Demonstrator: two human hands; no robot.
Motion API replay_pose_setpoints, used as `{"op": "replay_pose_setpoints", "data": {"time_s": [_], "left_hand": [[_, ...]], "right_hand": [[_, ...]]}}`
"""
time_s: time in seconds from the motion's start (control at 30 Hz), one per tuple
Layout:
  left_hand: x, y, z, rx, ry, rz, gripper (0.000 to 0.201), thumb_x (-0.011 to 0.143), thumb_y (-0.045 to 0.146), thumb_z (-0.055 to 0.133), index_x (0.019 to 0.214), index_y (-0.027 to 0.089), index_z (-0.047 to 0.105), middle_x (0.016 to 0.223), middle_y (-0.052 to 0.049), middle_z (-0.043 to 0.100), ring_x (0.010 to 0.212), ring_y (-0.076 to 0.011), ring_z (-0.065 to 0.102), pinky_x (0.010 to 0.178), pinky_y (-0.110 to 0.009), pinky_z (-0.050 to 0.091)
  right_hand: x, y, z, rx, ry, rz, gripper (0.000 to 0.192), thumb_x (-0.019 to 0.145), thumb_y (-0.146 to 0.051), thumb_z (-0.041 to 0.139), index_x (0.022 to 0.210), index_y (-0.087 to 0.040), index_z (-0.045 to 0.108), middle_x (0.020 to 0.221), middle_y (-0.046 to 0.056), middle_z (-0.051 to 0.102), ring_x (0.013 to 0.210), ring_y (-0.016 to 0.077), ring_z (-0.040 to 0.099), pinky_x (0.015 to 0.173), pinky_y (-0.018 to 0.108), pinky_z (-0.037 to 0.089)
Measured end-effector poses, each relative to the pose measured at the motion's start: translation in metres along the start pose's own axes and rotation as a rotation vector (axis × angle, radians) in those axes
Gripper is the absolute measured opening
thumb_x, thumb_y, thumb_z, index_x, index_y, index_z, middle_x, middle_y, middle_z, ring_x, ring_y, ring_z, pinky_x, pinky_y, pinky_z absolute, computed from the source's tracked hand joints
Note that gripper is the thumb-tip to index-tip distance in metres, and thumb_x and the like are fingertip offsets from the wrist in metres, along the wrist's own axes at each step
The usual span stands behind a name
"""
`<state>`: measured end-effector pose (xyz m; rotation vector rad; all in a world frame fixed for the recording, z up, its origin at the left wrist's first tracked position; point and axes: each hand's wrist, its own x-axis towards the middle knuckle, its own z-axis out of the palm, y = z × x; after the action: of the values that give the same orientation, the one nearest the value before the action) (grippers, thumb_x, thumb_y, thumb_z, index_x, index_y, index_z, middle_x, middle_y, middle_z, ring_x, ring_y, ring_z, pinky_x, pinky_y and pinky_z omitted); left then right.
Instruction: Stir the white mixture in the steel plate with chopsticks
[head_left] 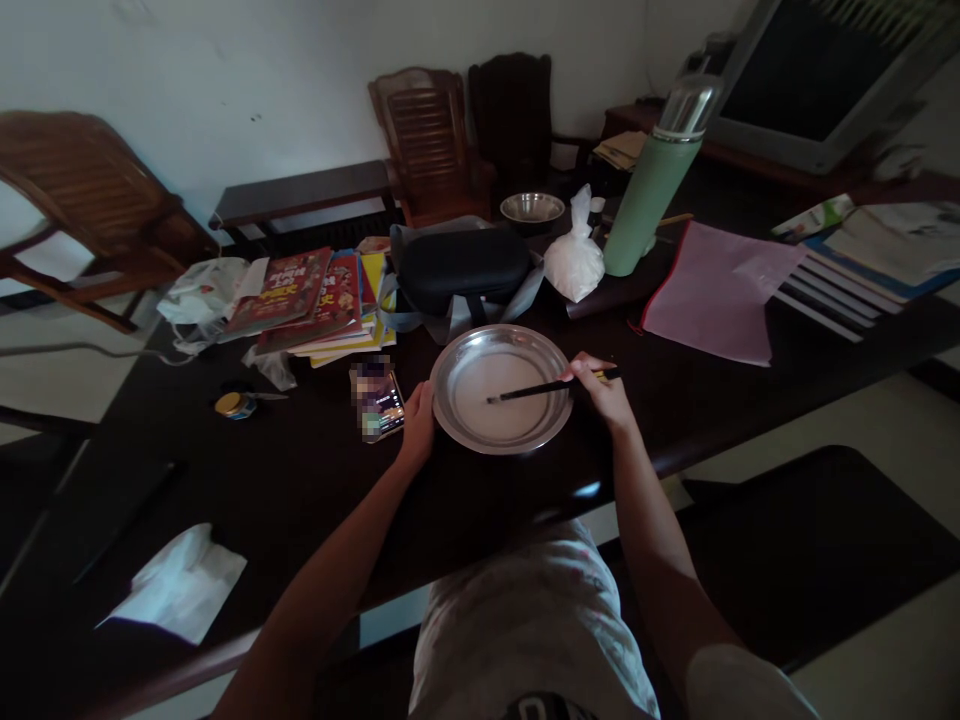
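Note:
A wide, shallow metal bowl (450, 430) rests on the dark table, with a smooth whitish liquid (502, 415) in it. My left hand (419, 425) grips the bowl's left rim. On the other side, my right hand (600, 388) is closed around dark chopsticks (532, 390), which slant down leftward. Their tips touch the whitish contents near the bowl's middle; whether one stick or two is there is hard to tell. Left of my left hand lies a phone (386, 405) with its screen lit. Behind the bowl stands a knotted clear bag of white powder (576, 262).
A black case (465, 268) lies behind the bowl, near stacked books (300, 300). A tall green thermos (649, 200), a small metal bowl (532, 207) and a pink pouch (724, 295) stand farther right. A small jar (235, 405) and crumpled paper (184, 580) lie left.

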<state>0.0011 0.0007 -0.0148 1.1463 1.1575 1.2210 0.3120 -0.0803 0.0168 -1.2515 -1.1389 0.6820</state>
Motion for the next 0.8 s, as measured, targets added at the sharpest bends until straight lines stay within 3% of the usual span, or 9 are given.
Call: {"op": "replay_pose_setpoints", "data": {"time_s": [0.13,0.3,0.43,0.6,0.73,0.8], "left_hand": [[-0.0002,0.0014,-0.0003,0.003,-0.011,0.008,0.066,0.082,0.083,0.079,0.068,0.024,0.052,0.065,0.005,0.041,0.061,-0.0136,0.037,0.052,-0.025,0.033],[-0.0002,0.0027,-0.0006,0.01,-0.009,0.017,0.067,0.082,0.083,0.08,0.067,0.024,0.052,0.064,0.005,0.041,0.061,-0.0136,0.036,0.053,-0.026,0.033],[-0.0003,0.0029,-0.0008,0.011,-0.017,0.008,0.066,0.085,0.081,0.079,0.067,0.024,0.051,0.063,0.005,0.042,0.061,-0.0138,0.039,0.053,-0.025,0.034],[0.0,0.002,-0.0012,0.011,-0.014,0.007,0.067,0.085,0.083,0.078,0.068,0.023,0.053,0.064,0.005,0.042,0.061,-0.0134,0.038,0.052,-0.025,0.034],[0.0005,0.0017,-0.0008,0.007,-0.013,0.001,0.066,0.087,0.081,0.078,0.068,0.023,0.053,0.064,0.005,0.042,0.06,-0.0133,0.038,0.052,-0.025,0.034],[0.0004,0.0021,-0.0004,0.011,-0.01,0.008,0.066,0.089,0.079,0.078,0.067,0.023,0.052,0.064,0.005,0.043,0.06,-0.0134,0.038,0.053,-0.025,0.035]], "right_hand": [[0.0006,0.0007,-0.0002,-0.007,0.118,-0.012,0.064,0.085,-0.088,0.072,0.061,-0.028,0.074,0.066,0.002,0.073,0.071,0.0228,0.071,0.078,0.039,0.059],[-0.0001,-0.0002,0.0004,-0.007,0.007,-0.013,0.061,0.082,-0.087,0.077,0.065,-0.028,0.079,0.071,0.003,0.076,0.074,0.0234,0.072,0.077,0.039,0.058],[-0.0004,-0.0005,0.0002,0.006,0.123,-0.03,0.065,0.084,-0.088,0.073,0.061,-0.028,0.075,0.066,0.003,0.073,0.07,0.0228,0.07,0.075,0.039,0.057],[-0.0002,-0.0001,0.0006,0.017,-0.003,-0.006,0.062,0.082,-0.087,0.076,0.064,-0.028,0.077,0.069,0.003,0.074,0.071,0.0234,0.071,0.075,0.039,0.058],[0.0002,-0.0011,-0.0011,-0.019,0.08,-0.031,0.064,0.086,-0.088,0.071,0.064,-0.028,0.076,0.068,0.002,0.072,0.072,0.0227,0.069,0.076,0.039,0.056],[0.0002,-0.002,-0.0015,-0.011,0.059,-0.024,0.065,0.087,-0.088,0.07,0.062,-0.028,0.076,0.066,0.002,0.071,0.07,0.0227,0.068,0.076,0.039,0.056]]}}
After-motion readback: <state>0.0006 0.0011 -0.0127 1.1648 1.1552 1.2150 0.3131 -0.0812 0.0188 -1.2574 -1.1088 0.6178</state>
